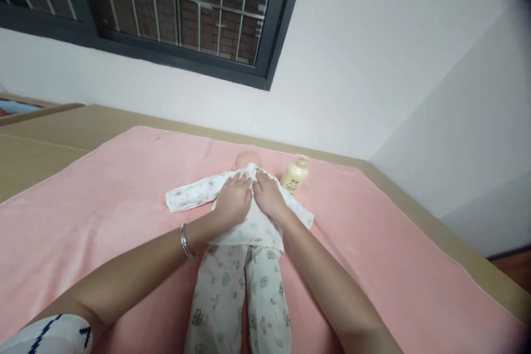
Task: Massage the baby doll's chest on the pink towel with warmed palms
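Observation:
A baby doll (248,158) lies on its back on a pink blanket (103,199), dressed in a white printed top (194,193) and matching trousers (232,298). Only the top of its head shows past my hands. My left hand (233,199) lies flat on the doll's chest, fingers stretched toward the collar. My right hand (269,194) rests beside it on the chest, fingers also extended and touching the collar. Neither hand grips anything. A silver bangle (186,242) circles my left wrist.
A cream-yellow bottle (295,175) stands just right of the doll's head. The blanket covers a tan bed surface (45,144) against a white wall. A barred dark-framed window (166,5) is above. The bed's right edge (456,249) drops to a wooden floor.

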Tool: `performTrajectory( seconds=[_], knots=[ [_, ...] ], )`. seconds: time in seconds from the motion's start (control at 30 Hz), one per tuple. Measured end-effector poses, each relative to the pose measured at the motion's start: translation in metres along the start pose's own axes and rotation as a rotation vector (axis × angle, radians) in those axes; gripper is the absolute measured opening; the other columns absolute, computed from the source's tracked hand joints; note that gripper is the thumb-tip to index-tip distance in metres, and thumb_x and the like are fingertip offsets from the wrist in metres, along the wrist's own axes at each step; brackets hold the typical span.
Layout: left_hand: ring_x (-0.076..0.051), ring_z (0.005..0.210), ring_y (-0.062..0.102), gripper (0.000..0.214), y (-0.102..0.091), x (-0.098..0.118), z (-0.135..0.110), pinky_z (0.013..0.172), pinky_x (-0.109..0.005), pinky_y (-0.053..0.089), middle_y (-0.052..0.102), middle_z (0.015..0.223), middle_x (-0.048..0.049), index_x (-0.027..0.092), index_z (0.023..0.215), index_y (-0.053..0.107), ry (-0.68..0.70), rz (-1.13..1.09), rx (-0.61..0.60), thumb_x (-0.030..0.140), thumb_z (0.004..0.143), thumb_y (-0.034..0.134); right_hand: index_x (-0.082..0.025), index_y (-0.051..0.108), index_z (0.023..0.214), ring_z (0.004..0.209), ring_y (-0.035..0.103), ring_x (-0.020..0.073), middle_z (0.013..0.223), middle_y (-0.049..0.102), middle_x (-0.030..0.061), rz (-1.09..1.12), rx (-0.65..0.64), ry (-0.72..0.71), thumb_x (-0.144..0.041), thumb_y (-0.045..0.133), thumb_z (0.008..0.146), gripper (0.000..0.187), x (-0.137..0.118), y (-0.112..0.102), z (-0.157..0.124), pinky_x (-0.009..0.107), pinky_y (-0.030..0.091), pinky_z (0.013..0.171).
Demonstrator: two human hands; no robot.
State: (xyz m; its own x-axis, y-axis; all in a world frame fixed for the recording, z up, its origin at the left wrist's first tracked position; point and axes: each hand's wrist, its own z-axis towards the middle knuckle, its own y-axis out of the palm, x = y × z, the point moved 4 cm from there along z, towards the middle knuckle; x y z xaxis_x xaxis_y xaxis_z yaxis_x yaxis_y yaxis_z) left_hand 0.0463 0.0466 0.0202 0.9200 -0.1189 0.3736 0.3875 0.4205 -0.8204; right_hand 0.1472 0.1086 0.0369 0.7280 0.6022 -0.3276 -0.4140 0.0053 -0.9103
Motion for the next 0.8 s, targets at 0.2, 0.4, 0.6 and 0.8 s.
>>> performTrajectory(
  seconds=[0.2, 0.4, 0.6, 0.8],
  knots=[
    [-0.026, 0.130, 0.052, 0.039, -0.002, -0.030, 0.024, 0.113, -0.046, 0.039, 0.064, 0.128, -0.0148, 0.013, 0.109, 0.064, -0.043, -0.128, -0.024, 0.020, 0.096, 0.028, -0.005, 0.038, 0.149, 0.148, 0.025, 0.0314, 0.155, 0.036, 0.0179, -0.080, -0.050, -0.020, -0.026, 0.031, 0.100, 0.053, -0.040, 0.003, -0.029, 0.050, 0.019, 0.120],
    [-0.027, 0.133, 0.048, 0.043, 0.004, -0.029, 0.022, 0.116, -0.046, 0.035, 0.058, 0.137, -0.0145, 0.012, 0.127, 0.057, -0.071, -0.087, -0.003, 0.024, 0.097, 0.028, -0.013, 0.043, 0.147, 0.147, 0.029, 0.0267, 0.156, 0.037, 0.0128, 0.065, -0.042, -0.027, -0.030, 0.030, 0.102, 0.051, -0.016, 0.003, -0.013, 0.048, 0.018, 0.121],
    [-0.031, 0.145, 0.033, 0.052, 0.004, -0.015, 0.008, 0.119, -0.052, 0.027, 0.044, 0.152, -0.0154, 0.011, 0.144, 0.042, -0.080, 0.033, -0.041, 0.032, 0.098, 0.029, -0.017, 0.043, 0.148, 0.149, 0.023, 0.0256, 0.159, 0.033, 0.0101, 0.225, -0.054, 0.097, -0.039, 0.029, 0.103, 0.052, 0.015, 0.007, 0.008, 0.052, 0.011, 0.122],
    [-0.032, 0.146, 0.032, 0.053, -0.002, -0.020, 0.017, 0.120, -0.052, 0.026, 0.039, 0.156, -0.0160, 0.011, 0.145, 0.040, -0.082, 0.017, -0.152, 0.032, 0.098, 0.028, -0.012, 0.042, 0.148, 0.148, 0.026, 0.0285, 0.156, 0.036, 0.0146, 0.091, -0.036, 0.108, -0.027, 0.028, 0.101, 0.051, -0.006, 0.005, -0.006, 0.052, 0.016, 0.121]
  ],
)
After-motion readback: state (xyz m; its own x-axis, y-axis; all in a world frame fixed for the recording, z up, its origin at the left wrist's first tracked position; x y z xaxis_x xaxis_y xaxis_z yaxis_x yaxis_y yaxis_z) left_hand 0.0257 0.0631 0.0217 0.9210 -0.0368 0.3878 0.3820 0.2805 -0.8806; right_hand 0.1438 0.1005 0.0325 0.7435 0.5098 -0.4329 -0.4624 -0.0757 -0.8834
